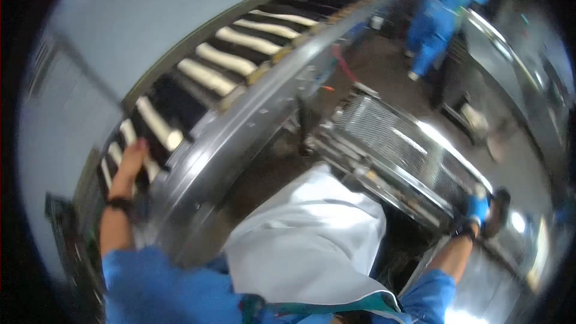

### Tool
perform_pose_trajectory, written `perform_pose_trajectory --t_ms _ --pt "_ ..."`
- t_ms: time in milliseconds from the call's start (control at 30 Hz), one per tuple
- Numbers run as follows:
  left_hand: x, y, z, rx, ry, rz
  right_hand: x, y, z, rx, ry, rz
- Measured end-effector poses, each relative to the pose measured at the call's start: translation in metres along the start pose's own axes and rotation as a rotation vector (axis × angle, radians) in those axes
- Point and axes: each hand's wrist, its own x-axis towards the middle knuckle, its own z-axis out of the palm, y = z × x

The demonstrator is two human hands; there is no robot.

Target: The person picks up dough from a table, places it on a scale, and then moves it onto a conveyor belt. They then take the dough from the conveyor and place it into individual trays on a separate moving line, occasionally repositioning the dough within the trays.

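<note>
My left hand (133, 155) reaches out to a dark conveyor (180, 93) that carries several long pale dough pieces (209, 77), and its fingers rest on or beside a dough piece (157, 123) at the near end. My right hand (478, 209), in a blue glove, is down at the right, closed on a dark object (497, 211) next to a wire mesh rack (384, 135). I wear blue sleeves and a white apron (312, 240).
A shiny steel rail (264, 114) edges the conveyor. Another person in blue clothing (441, 6) stands at the far end. A steel surface (510, 66) runs along the right. Dark floor (384, 66) lies between.
</note>
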Motion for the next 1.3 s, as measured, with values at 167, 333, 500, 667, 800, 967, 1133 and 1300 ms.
perform_pose_trajectory --t_ms 167,333,500,667,800,967,1133,1300 --pt "-0.008 0.027 0.035 -0.672 0.055 -0.283 -0.028 -0.199 -0.039 0.726 0.05 -0.081" --pt "0.02 -0.021 0.053 -0.901 -0.023 -0.397 -0.038 -0.315 -0.093 0.955 -0.028 -0.45" --pt "0.004 -0.023 0.027 -0.759 0.133 -0.366 -0.16 -0.473 -0.058 1.402 -0.378 -0.75" --pt "-0.02 -0.057 0.006 -0.63 0.056 -0.357 -0.307 -0.566 -0.019 1.535 -1.25 -0.884" --pt "-0.046 -0.028 -0.007 -0.61 0.134 -0.315 -0.353 -0.568 -0.011 1.51 -1.598 -0.762" --pt "-0.028 -0.04 0.007 -0.744 0.145 -0.297 -0.328 -0.541 -0.013 1.212 -1.434 -0.851" --pt "0.039 -0.098 0.002 -0.502 0.246 -0.409 -0.257 -0.475 -0.014 1.031 -0.936 -0.7" --pt "0.046 -0.14 -0.019 -0.529 0.209 -0.434 -0.173 -0.36 -0.021 0.797 -0.647 -0.505"
